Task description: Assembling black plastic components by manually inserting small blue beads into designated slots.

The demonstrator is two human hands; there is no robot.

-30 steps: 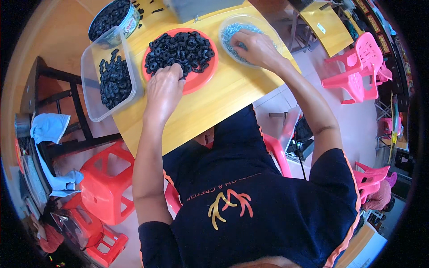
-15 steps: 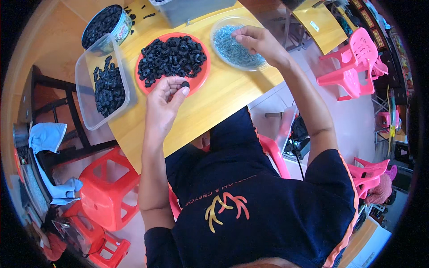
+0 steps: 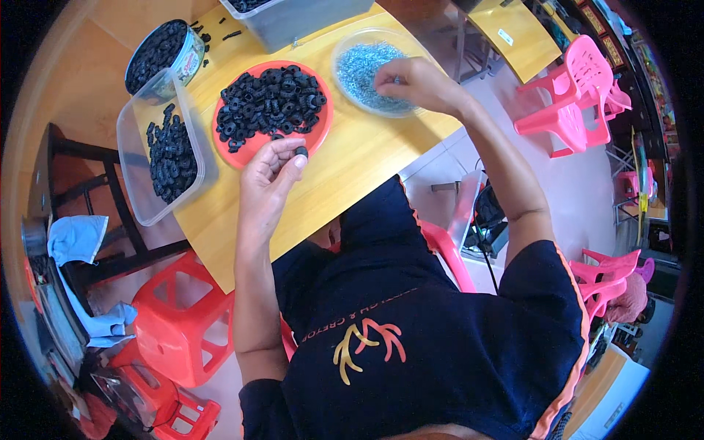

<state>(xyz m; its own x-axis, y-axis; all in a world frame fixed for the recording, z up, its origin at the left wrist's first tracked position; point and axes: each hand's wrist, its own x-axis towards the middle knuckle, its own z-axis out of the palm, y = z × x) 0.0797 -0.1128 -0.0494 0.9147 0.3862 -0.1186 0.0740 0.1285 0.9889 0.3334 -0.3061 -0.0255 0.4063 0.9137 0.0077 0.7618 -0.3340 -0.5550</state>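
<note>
My left hand [image 3: 270, 174] is closed, pinching a small round black plastic part [image 3: 301, 151] between thumb and fingertips. It is at the near edge of a red plate [image 3: 320, 130] heaped with similar black parts [image 3: 271, 99]. To the right, my right hand [image 3: 416, 82] is above a clear round tub [image 3: 338, 53] filled with tiny shiny bluish-silver pieces [image 3: 361, 64]. Its thumb and fingers are pressed together near the tub's right side. Whatever is between those fingertips, if anything, is too small to make out.
Left of the plate stands a clear rectangular container [image 3: 132, 158] with black parts. Behind it is a round tin [image 3: 192, 57] of black pieces, and a grey bin [image 3: 308, 22] stands at the back. A red stool [image 3: 172, 323] is at the left, pink chairs [image 3: 579, 95] at the right.
My right hand has shifted toward the near right side of the tub, its fingers now drawn together and pointing left. My left hand keeps hold of the black part in nearly the same place.
</note>
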